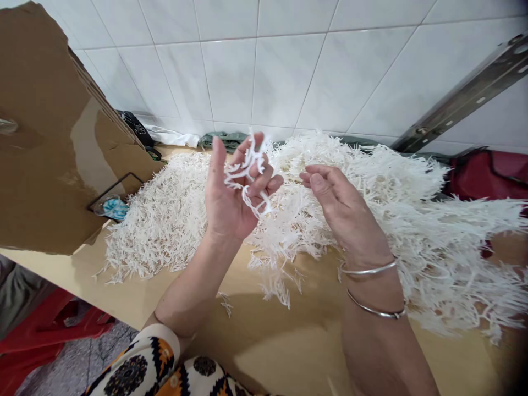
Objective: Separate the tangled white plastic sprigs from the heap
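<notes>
White branching strands (256,158) drape across the loosely curled fingers of your open left hand (226,206), above white heaps (165,214) on a table (297,330). Your right hand (342,206) hovers nearby, fingers bent; whether it pinches anything cannot be told.

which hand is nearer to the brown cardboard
Left. The left hand is raised to the right of the brown cardboard, with white strands across it; the right hand is farther off, beyond the left hand on that same side.
</notes>
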A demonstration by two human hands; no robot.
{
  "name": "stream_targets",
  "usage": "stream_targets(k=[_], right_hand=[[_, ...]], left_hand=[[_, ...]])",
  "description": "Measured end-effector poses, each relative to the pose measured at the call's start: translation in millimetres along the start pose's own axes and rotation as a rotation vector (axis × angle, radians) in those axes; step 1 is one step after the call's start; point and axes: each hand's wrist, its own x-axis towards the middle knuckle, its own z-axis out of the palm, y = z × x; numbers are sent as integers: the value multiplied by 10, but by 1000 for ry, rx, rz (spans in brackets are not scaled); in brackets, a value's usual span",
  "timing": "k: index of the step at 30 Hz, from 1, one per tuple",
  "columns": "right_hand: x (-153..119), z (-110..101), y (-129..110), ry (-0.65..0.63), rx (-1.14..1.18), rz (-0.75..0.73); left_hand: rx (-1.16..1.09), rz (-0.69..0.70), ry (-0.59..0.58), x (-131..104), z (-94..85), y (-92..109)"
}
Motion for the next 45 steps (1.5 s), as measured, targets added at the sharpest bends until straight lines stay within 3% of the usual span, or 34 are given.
stream_targets(k=[5,8,12,17,20,25,30,33,37,42,45], right_hand=[[-40,78,-8,-299,102,31],[-65,184,-104,-389,265,38],[-55,258,-201,-302,440,101],[-14,198,-209,-86,482,126],[1,168,-180,20,539,49],[-9,107,-181,194,614,69],[16,10,-133,313,630,67],[55,-13,-75,258,605,17],[79,22,-79,129,583,17],[32,81,-186,128,594,100],[-33,48,-232,36,466,70]], left_hand=[[-80,85,-11,99,-141,77],[-29,119,42,150,-193,53],[97,141,128,203,-233,32],[-17,79,70,242,-205,-38],[38,-85,-54,263,-187,-166],[244,-288,-367,276,-299,-401],[466,-257,-527,259,-408,-463],[456,-227,-476,266,-380,-453],[226,-208,-319,277,-308,-413],[65,-166,-335,260,-248,-330],[41,-145,-308,246,-226,-290]])
